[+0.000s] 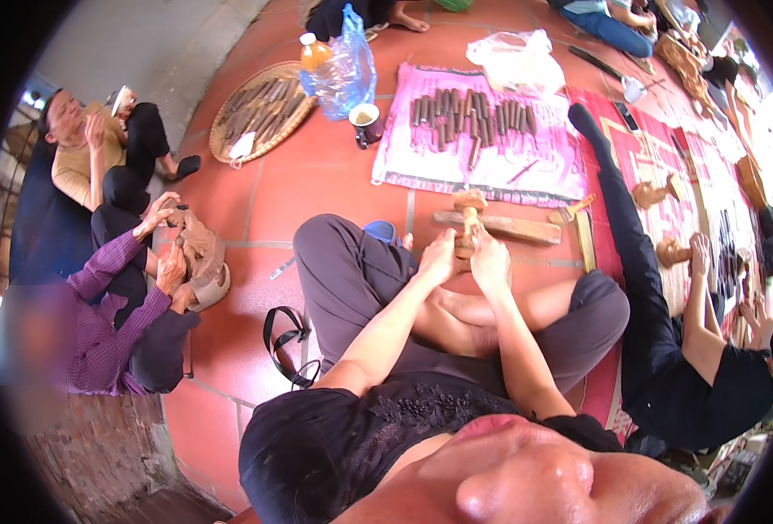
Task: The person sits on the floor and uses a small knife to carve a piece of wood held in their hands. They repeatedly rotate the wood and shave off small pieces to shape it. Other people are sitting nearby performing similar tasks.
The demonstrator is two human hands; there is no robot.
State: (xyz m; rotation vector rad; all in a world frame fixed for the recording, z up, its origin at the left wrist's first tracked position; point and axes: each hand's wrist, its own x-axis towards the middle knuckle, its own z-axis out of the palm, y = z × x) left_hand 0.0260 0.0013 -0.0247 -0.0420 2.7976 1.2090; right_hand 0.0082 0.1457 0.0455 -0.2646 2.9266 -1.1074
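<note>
Both of my hands are closed around a small carved wooden piece (469, 205), pale brown with a wider top and a narrower middle. My left hand (439, 257) grips its left side, and my right hand (491, 260) grips its right side. The piece stands upright just above my crossed legs; its finer shape is too small to make out. Right behind it a thick wooden block (526, 229) lies across the tiles. A flat brush (571, 210) with a wooden handle rests by the block's right end.
Many carving tools (447, 113) lie on a pink-and-white sack (395, 162) ahead. Left of it are a round basket (226, 144) of tools, a cup (366, 127) and a bottle (315, 52) by blue plastic. A black strap (268, 336) lies near my left knee. People sit on both sides.
</note>
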